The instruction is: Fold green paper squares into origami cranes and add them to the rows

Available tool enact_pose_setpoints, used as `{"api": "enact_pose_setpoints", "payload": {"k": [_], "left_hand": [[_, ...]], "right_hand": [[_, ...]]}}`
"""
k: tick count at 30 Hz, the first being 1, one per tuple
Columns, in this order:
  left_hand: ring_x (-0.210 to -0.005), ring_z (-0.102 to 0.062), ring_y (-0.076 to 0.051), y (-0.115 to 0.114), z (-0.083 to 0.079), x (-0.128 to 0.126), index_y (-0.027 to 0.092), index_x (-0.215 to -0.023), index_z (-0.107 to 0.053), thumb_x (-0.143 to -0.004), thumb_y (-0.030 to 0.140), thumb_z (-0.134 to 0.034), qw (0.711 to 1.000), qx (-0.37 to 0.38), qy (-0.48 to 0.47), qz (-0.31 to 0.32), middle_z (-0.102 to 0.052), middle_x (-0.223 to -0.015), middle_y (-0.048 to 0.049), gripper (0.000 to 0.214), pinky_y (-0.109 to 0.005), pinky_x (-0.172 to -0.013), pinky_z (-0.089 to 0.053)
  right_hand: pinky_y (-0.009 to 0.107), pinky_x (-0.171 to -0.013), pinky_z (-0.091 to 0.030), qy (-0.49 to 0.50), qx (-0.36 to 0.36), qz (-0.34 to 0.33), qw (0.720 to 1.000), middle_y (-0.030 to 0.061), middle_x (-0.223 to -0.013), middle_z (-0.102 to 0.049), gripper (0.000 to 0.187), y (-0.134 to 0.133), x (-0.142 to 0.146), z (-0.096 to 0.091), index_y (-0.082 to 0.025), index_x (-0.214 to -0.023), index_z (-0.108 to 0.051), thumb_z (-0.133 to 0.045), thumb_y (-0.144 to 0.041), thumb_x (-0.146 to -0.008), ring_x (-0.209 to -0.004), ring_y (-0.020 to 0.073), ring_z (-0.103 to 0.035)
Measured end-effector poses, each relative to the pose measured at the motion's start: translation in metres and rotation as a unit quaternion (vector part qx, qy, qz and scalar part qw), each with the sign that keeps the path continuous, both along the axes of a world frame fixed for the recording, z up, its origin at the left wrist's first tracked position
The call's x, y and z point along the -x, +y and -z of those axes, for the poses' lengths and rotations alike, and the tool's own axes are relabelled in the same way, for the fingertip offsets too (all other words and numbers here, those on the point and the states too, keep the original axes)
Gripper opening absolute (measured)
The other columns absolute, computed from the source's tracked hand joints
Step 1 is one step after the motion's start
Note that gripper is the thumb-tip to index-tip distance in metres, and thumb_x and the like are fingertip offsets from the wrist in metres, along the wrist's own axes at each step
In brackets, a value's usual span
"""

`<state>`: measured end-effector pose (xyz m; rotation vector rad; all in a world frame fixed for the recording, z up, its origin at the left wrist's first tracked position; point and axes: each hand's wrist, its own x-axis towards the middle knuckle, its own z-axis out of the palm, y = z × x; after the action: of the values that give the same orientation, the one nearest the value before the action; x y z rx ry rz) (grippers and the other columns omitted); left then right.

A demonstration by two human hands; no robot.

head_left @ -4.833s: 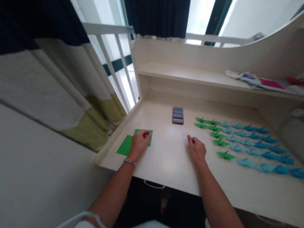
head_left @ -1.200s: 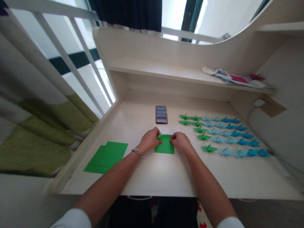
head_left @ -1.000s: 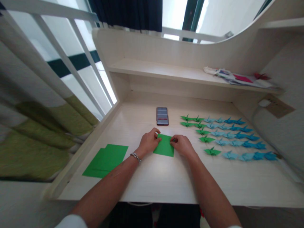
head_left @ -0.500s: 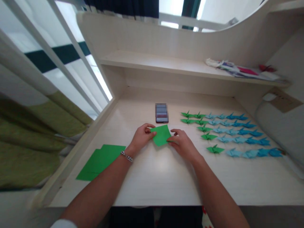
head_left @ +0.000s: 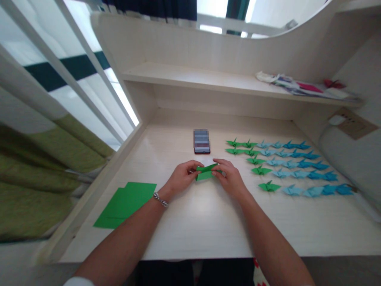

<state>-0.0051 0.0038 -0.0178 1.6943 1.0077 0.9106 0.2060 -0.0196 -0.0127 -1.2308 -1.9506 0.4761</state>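
Observation:
A small green sheet of origami paper point(head_left: 204, 175) is bent over on itself above the middle of the desk, its far part curling up. My left hand point(head_left: 185, 174) pinches its left end between thumb and fingers. At the other end, my right hand point(head_left: 226, 173) grips the right edge, thumb below and fingers above. A phone point(head_left: 202, 141) lies just beyond the paper, its screen blurred out. Several larger green sheets point(head_left: 127, 202) lie overlapping to the left, partly behind my left forearm.
Rows of folded paper cranes, green point(head_left: 260, 170) and blue point(head_left: 323, 176), stand on the right of the desk point(head_left: 196, 230). Papers point(head_left: 309, 87) lie on the shelf point(head_left: 190, 77) behind. A white cable point(head_left: 323, 137) runs down the right wall. Slats and a curtain border the left side.
The green paper was a flat, open square and is now bent over into a narrow strip. My hands have come closer together, the right fingers closing onto the paper.

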Motion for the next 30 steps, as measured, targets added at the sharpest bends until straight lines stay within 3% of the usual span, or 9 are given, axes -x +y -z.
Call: {"api": "enact_pose_setpoints", "payload": {"k": [8, 17, 22, 27, 30], "left_hand": [[-0.081, -0.065, -0.017, -0.0008, 0.0005, -0.0035, 0.013, -0.095, -0.063, -0.072, 0.016, -0.062, 0.994, 0.060, -0.086, 0.004, -0.069, -0.091, -0.0083, 0.024, -0.032, -0.077, -0.050], [-0.081, -0.065, -0.019, -0.0001, 0.0040, -0.0065, 0.013, -0.094, -0.063, -0.070, 0.020, -0.065, 0.990, 0.096, -0.101, -0.031, -0.069, -0.090, -0.0087, 0.025, -0.032, -0.074, -0.053], [-0.078, -0.064, -0.017, -0.0052, -0.0023, -0.0072, 0.015, -0.100, -0.059, -0.080, 0.039, -0.058, 0.972, 0.172, -0.153, -0.034, -0.067, -0.090, -0.0070, 0.031, -0.031, -0.065, -0.056], [-0.082, -0.066, -0.019, -0.0074, -0.0020, -0.0075, 0.014, -0.112, -0.053, -0.061, 0.029, -0.078, 0.975, 0.174, -0.136, 0.005, -0.068, -0.092, -0.0083, 0.058, -0.035, -0.074, -0.056], [-0.076, -0.067, -0.019, -0.0057, 0.0018, -0.0087, 0.014, -0.109, -0.054, -0.060, 0.025, -0.079, 0.976, 0.175, -0.127, -0.012, -0.069, -0.087, -0.0069, 0.056, -0.035, -0.072, -0.056]], "right_hand": [[0.032, -0.082, -0.045, -0.005, 0.003, 0.003, 1.000, 0.0047, -0.089, -0.068, 0.010, -0.0005, 0.0027, -0.0014, -0.021, -0.086, -0.067, -0.059, -0.020, -0.081, -0.088, 0.0185, -0.060], [0.028, -0.074, -0.047, 0.037, 0.051, 0.049, 0.997, 0.0022, -0.085, -0.070, 0.015, -0.0038, 0.0054, -0.0018, -0.022, -0.086, -0.070, -0.057, -0.018, -0.079, -0.079, 0.0167, -0.063], [0.029, -0.077, -0.047, 0.038, 0.049, 0.061, 0.996, 0.0018, -0.086, -0.071, 0.016, -0.0037, 0.0058, -0.0027, -0.023, -0.085, -0.071, -0.056, -0.020, -0.079, -0.081, 0.0173, -0.064], [0.029, -0.077, -0.047, 0.030, 0.057, 0.072, 0.995, 0.0021, -0.085, -0.071, 0.017, -0.0033, 0.0067, -0.0031, -0.023, -0.085, -0.071, -0.055, -0.020, -0.080, -0.080, 0.0176, -0.064], [0.028, -0.076, -0.047, 0.038, 0.050, 0.066, 0.996, 0.0023, -0.087, -0.071, 0.017, -0.0035, 0.0080, -0.0015, -0.022, -0.087, -0.070, -0.054, -0.021, -0.081, -0.081, 0.0168, -0.064]]}}
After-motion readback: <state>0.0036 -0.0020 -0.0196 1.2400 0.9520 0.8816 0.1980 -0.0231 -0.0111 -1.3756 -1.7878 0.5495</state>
